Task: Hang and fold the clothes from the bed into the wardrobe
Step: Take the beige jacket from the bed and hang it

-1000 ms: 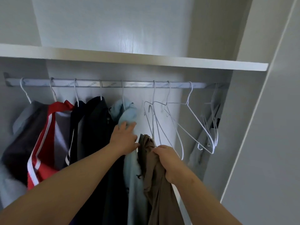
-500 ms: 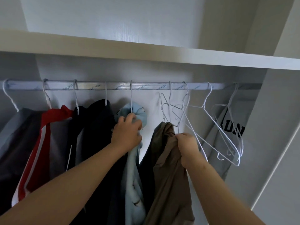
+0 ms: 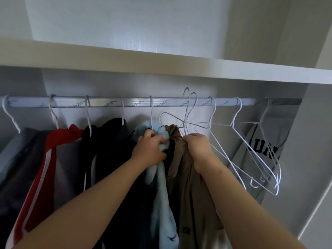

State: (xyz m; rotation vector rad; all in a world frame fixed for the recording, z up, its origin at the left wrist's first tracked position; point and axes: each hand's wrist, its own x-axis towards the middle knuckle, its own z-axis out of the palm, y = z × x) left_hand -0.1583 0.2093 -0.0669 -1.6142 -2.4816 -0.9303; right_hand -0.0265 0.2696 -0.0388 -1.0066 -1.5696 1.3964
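Note:
A silver wardrobe rail (image 3: 111, 102) runs across under a shelf. My right hand (image 3: 198, 150) grips a brown garment (image 3: 190, 191) together with white wire hangers (image 3: 188, 112), whose hooks stand lifted at rail height. My left hand (image 3: 149, 150) grips the light blue garment (image 3: 161, 203) that hangs on its own hanger right next to the brown one.
Left on the rail hang a grey, a red-and-grey and dark garments (image 3: 111, 159). Right of my hands hang bare white hangers (image 3: 251, 159) and a grey shirt with black letters (image 3: 265, 146). A white shelf (image 3: 161, 67) sits above, the wardrobe side wall (image 3: 305, 159) at right.
My right hand has raised the brown garment and its hangers up toward the rail. My left hand keeps gripping the light blue garment. The view has moved closer to the rail.

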